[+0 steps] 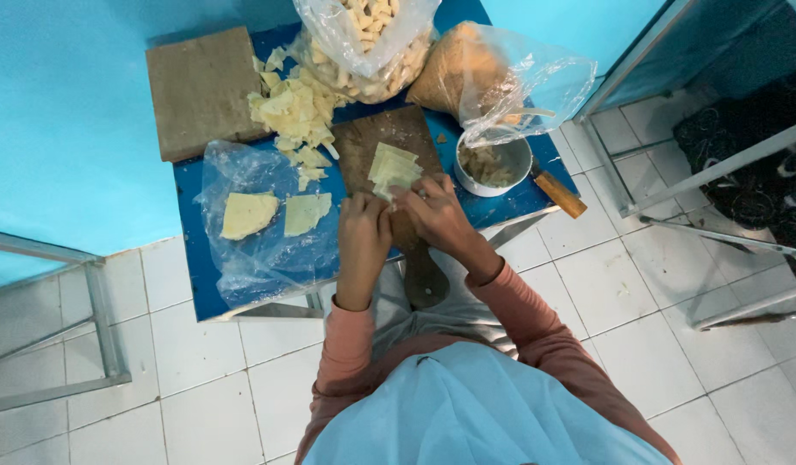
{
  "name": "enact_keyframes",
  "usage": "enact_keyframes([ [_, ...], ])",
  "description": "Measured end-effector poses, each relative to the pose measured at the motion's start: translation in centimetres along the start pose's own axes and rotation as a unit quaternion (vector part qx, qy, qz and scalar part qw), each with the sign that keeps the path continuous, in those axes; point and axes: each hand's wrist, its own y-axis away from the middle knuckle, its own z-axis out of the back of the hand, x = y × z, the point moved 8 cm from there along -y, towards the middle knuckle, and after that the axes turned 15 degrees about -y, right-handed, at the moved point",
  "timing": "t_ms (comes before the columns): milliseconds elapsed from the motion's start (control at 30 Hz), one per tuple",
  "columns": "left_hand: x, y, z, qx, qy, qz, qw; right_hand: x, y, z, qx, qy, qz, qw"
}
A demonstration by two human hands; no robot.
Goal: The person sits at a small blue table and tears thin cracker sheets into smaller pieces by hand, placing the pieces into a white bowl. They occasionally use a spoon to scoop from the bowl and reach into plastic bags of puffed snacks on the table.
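Both hands meet over the wooden board point(389, 142) on the blue table point(191, 267). Left hand point(363, 228) is curled, fingertips pinching the near corner of the pale dough sheets point(394, 168); right hand point(432, 211) is also closed on that edge. That stack lies just beyond the fingers, touching them. Further left, two flat pieces point(273, 213) rest on clear plastic point(251, 258); a white bowl point(493, 164) sits right.
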Motion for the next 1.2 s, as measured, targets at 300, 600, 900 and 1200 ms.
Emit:
enact_keyframes([
  [300, 0.8, -0.4, 0.1, -0.081, -0.044, 0.055, 0.994, -0.1, -0.1, -1.0, 0.069, 0.086, 0.008, 0.994],
  [600, 1.4, 0.4, 1.1, -0.096, 0.015, 0.073, 0.993, -3.9, -0.4, -0.9, -0.040, -0.062, -0.042, 0.996],
  [900, -0.6, 0.3, 1.7, -0.068, 0.147, 0.063, 0.985, -7.1, 2.9, -2.6, -0.048, -0.543, -0.286, 0.788],
  [1200, 1.2, 0.5, 0.4, -0.010, 0.132, 0.106, 0.986, -6.3, -1.8, 4.2, 0.272, -0.266, -0.265, 0.886],
])
